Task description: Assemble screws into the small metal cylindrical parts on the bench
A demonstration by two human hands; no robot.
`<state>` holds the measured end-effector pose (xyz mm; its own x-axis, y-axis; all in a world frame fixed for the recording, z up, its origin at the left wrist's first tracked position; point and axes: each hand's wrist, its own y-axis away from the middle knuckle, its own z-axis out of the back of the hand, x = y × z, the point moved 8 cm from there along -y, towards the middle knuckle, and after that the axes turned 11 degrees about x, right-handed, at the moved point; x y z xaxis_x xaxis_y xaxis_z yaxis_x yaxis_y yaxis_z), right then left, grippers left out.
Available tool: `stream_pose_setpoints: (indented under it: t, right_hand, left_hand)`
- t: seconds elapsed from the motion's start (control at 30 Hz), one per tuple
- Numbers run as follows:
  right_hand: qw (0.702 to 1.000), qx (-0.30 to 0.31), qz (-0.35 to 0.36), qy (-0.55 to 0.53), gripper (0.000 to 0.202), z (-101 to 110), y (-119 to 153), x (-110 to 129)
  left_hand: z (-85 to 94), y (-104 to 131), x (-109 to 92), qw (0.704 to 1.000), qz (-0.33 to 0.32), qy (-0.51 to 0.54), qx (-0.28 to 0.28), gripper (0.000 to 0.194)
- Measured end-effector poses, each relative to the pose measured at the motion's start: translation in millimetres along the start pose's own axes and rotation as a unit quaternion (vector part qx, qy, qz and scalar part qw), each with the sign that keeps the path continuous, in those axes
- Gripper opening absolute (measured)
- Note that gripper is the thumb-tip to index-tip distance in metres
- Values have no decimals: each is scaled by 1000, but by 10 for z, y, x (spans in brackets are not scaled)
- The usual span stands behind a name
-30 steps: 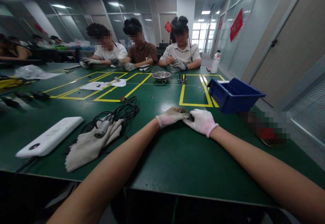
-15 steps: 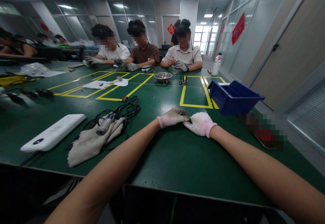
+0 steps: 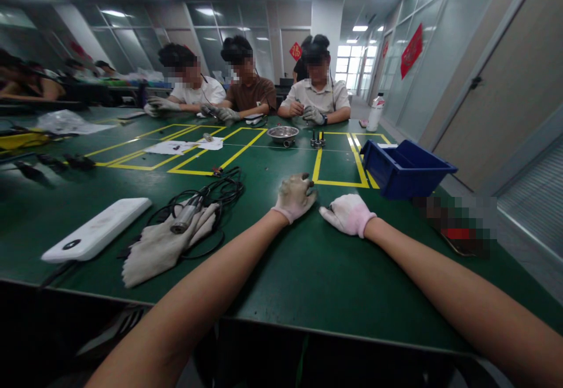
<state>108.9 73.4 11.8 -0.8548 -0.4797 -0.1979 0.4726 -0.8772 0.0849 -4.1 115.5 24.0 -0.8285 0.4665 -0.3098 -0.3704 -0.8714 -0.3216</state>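
Facing three people seated across the green tabletop, I had both gloved hands out in front of me, near each other with a narrow gap between. The fingers of my left hand were half bent and parted, the glove smudged dark toward the tips. My right hand was curled, its thumb side turned toward the left; I could not tell whether the fingers closed around anything, since the palm was hidden.

To the right of that hand, a little farther off, stood the blue bin. Beyond my hands, yellow tape marked out rectangles, and a metal bowl and some upright metal parts stood near each other.

To my left lay a white device with a dark oval on it, and beside it a cylindrical metal tool on a pale cloth, among loops of black cable.

As for writing, the red diamond sign on the far door read 福. The red poster on the right-hand wall was too slanted and soft to read, and the bottle had a red and white label too small to make out.
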Motion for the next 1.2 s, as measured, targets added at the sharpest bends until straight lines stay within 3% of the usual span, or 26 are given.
stream_pose_setpoints:
  t: [0.13, 0.47, 0.8, 1.2]
  right_hand:
    - [1000, -3, 2, -4, 82, 4, 8, 4]
    - [999, -44, 17, -14, 74, 88, 64, 46]
    - [984, -154, 43, -82, 58, 242, 186, 31]
    - [982, -115, 62, -139, 48, 160, 64, 23]
  left_hand:
    - [-64, -13, 120, 996, 24, -83, 34, 36]
    - [-162, -44, 150, 993, 10, -91, 79, 40]
    - [-127, -22, 121, 992, 16, -83, 91, 39]
    - [-144, -26, 113, 991, 1, -96, 91, 39]
